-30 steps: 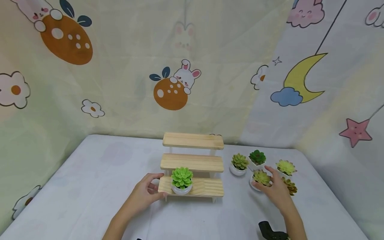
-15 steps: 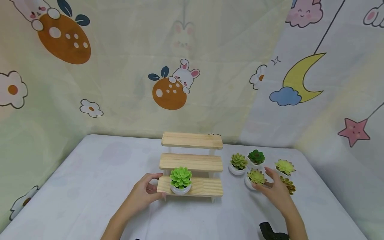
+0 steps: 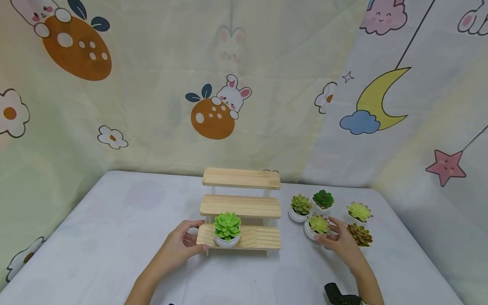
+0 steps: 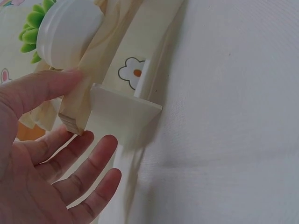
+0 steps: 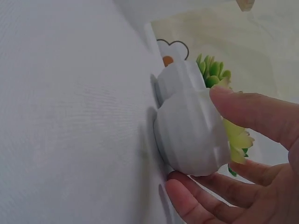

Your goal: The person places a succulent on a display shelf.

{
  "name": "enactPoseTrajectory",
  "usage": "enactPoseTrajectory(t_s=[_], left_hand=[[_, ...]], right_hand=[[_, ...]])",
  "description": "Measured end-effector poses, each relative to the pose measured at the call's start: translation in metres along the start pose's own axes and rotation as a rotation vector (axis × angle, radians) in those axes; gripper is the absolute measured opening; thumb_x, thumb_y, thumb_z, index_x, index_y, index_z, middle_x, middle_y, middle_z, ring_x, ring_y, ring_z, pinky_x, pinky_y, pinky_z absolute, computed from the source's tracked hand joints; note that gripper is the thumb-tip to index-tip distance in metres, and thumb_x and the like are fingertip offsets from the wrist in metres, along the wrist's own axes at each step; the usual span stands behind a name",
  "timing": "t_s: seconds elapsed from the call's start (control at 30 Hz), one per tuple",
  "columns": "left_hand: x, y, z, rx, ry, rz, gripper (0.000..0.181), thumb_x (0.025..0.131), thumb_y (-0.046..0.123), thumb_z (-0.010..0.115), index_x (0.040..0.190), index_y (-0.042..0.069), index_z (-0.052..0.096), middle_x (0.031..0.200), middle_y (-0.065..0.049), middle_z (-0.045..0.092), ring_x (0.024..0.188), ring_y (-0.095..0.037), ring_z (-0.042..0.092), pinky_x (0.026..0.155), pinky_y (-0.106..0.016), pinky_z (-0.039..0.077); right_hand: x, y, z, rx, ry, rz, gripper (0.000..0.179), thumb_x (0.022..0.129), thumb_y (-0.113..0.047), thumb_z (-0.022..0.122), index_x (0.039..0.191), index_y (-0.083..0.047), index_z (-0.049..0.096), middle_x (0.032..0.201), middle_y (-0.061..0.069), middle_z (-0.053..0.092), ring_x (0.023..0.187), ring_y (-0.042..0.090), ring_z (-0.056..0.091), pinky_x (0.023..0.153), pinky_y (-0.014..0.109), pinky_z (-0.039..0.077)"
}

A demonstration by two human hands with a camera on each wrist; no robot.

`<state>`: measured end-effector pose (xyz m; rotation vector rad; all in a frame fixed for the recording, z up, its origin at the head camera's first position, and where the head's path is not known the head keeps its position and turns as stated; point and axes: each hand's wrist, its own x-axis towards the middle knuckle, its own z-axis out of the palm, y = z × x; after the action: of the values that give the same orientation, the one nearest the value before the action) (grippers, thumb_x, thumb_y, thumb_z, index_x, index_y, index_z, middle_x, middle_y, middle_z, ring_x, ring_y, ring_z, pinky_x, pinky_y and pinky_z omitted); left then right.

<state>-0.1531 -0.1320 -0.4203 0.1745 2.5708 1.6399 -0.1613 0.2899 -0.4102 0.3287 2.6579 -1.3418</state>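
Note:
A three-tier wooden display shelf (image 3: 240,206) stands on the white table, with a bright green potted succulent (image 3: 227,228) on its lowest board. My left hand (image 3: 182,242) pinches the left end of that board (image 4: 79,102), thumb at the front edge and index finger behind; the other fingers spread loosely. To the right of the shelf, my right hand (image 3: 341,241) holds a yellow-green succulent (image 3: 317,224) by its white ribbed pot (image 5: 194,133). The thumb lies at the pot's rim and the fingers wrap its opposite side. The pot is upright, low at the tabletop.
Close around the right hand stand other potted succulents: an olive-green one (image 3: 301,205), a dark green one (image 3: 323,199), a pale yellow one (image 3: 359,212) and a brownish one (image 3: 359,234). Behind the table (image 3: 145,199) hangs a printed cloth (image 3: 152,84).
The right hand and its yellow-green succulent have shifted a little left, near the olive-green one, uncovering more of the brownish plant. The left hand stays on the shelf. The head view shifts slightly.

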Motion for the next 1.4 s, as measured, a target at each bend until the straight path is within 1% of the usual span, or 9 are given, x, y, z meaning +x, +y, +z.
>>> enactPoseTrajectory(t_s=[0.13, 0.23, 0.6, 0.87, 1.1, 1.27, 1.4], left_hand=[[-0.001, 0.0, -0.001, 0.006, 0.002, 0.001, 0.063, 0.069, 0.021, 0.082, 0.125, 0.015, 0.055, 0.126, -0.006, 0.053, 0.086, -0.013, 0.058, 0.068, -0.027, 0.048], [-0.001, 0.001, -0.002, 0.009, 0.006, 0.003, 0.063, 0.069, 0.021, 0.082, 0.125, 0.014, 0.055, 0.125, -0.007, 0.053, 0.085, -0.013, 0.058, 0.067, -0.027, 0.048], [0.001, -0.002, -0.001, -0.008, 0.002, 0.024, 0.061, 0.07, 0.019, 0.081, 0.125, 0.012, 0.055, 0.124, -0.008, 0.053, 0.085, -0.014, 0.058, 0.071, -0.023, 0.049], [0.0, -0.002, 0.001, -0.002, 0.002, 0.018, 0.061, 0.07, 0.019, 0.081, 0.124, 0.013, 0.056, 0.124, -0.008, 0.053, 0.085, -0.013, 0.059, 0.071, -0.023, 0.049], [-0.001, -0.001, 0.0, -0.001, 0.0, 0.014, 0.062, 0.07, 0.022, 0.081, 0.125, 0.014, 0.055, 0.125, -0.007, 0.053, 0.086, -0.012, 0.059, 0.068, -0.025, 0.048], [0.0, 0.0, 0.0, -0.008, 0.0, 0.016, 0.061, 0.07, 0.02, 0.081, 0.125, 0.013, 0.055, 0.124, -0.008, 0.053, 0.086, -0.013, 0.059, 0.069, -0.024, 0.049], [0.0, -0.001, 0.0, -0.015, -0.004, 0.023, 0.061, 0.07, 0.02, 0.081, 0.125, 0.013, 0.055, 0.124, -0.008, 0.053, 0.087, -0.013, 0.059, 0.071, -0.023, 0.049]], right_hand=[[0.003, 0.003, 0.003, 0.02, 0.007, 0.001, 0.089, 0.083, -0.032, 0.069, 0.145, 0.001, 0.014, 0.139, 0.03, 0.034, 0.096, 0.019, 0.056, 0.074, 0.029, 0.051], [0.004, 0.004, 0.006, 0.019, 0.017, -0.004, 0.088, 0.083, -0.032, 0.07, 0.145, 0.002, 0.016, 0.137, 0.029, 0.037, 0.095, 0.017, 0.055, 0.071, 0.026, 0.049], [0.006, 0.003, 0.011, -0.046, 0.048, 0.017, 0.09, 0.081, -0.036, 0.071, 0.139, 0.011, 0.022, 0.125, 0.028, 0.041, 0.097, 0.026, 0.051, 0.067, 0.025, 0.046], [0.005, 0.004, 0.013, -0.094, 0.057, 0.014, 0.09, 0.081, -0.04, 0.07, 0.139, 0.01, 0.022, 0.124, 0.027, 0.044, 0.102, 0.029, 0.05, 0.071, 0.028, 0.045], [0.003, 0.002, 0.014, -0.109, 0.08, 0.016, 0.091, 0.08, -0.043, 0.07, 0.137, 0.011, 0.024, 0.124, 0.029, 0.045, 0.104, 0.032, 0.052, 0.076, 0.035, 0.048], [0.003, 0.001, 0.014, -0.132, 0.101, 0.0, 0.09, 0.079, -0.043, 0.071, 0.135, 0.011, 0.027, 0.121, 0.03, 0.048, 0.103, 0.033, 0.054, 0.077, 0.038, 0.049], [0.002, 0.001, 0.013, -0.159, 0.102, -0.007, 0.091, 0.078, -0.044, 0.071, 0.135, 0.011, 0.027, 0.121, 0.03, 0.049, 0.103, 0.035, 0.055, 0.079, 0.041, 0.049]])
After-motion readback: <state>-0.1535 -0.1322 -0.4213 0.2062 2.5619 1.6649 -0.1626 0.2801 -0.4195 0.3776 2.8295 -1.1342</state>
